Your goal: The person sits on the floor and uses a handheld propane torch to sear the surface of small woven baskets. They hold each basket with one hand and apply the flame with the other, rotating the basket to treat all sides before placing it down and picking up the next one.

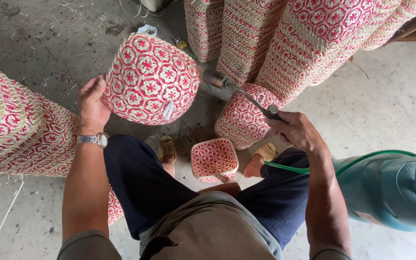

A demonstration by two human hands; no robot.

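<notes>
Now left hand (92,103) clasps basket (150,79) by its left edge; right hand (294,131) fist-tight on torch (239,91), nozzle just right of basket, stacks (285,43) crowding far side.

A basket-weaving workshop: stacks of red-and-cream woven baskets (275,43) stand on a bare, straw-littered concrete floor (391,106)

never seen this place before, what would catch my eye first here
The red-and-cream woven basket held up at centre by the left hand stands out first, bottom toward the camera. The right hand grips a metal torch nozzle pointed toward it, with a green hose trailing toward a teal cylinder at lower right. Tall stacks of matching baskets fill the top, and more lie at left.
</notes>
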